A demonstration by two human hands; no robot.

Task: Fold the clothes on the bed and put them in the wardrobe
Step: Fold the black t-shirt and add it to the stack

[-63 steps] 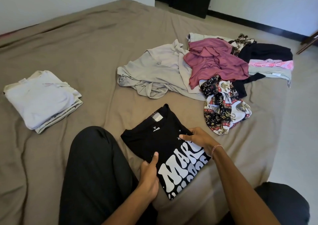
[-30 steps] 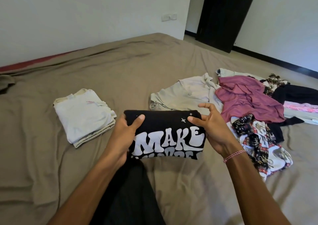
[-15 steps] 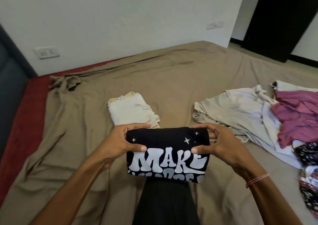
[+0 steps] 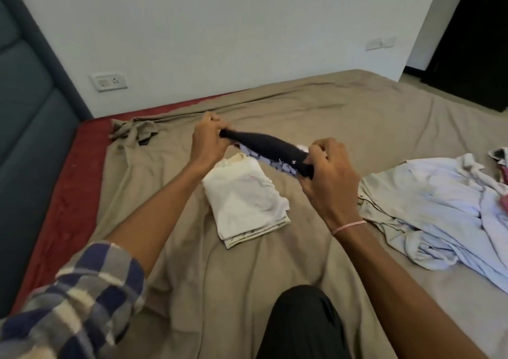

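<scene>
I hold the folded black T-shirt (image 4: 270,145) flat and edge-on in the air above the far end of a stack of folded white clothes (image 4: 244,196) on the bed. My left hand (image 4: 207,141) grips its left end, and my right hand (image 4: 328,172) grips its right end. Its white print shows only as a strip along the underside. An unfolded pale grey shirt (image 4: 428,207) lies crumpled on the bed to the right.
The bed (image 4: 316,103) has a tan sheet with a red mattress edge (image 4: 68,194) at left beside a dark padded headboard (image 4: 30,128). A white wall runs behind, with a dark doorway (image 4: 472,37) at far right. My dark-trousered knee (image 4: 299,325) is at bottom centre.
I have carried the black T-shirt forward and left, tipping it flat over the white stack. The view has swung left, so most of the unfolded pile has left the frame.
</scene>
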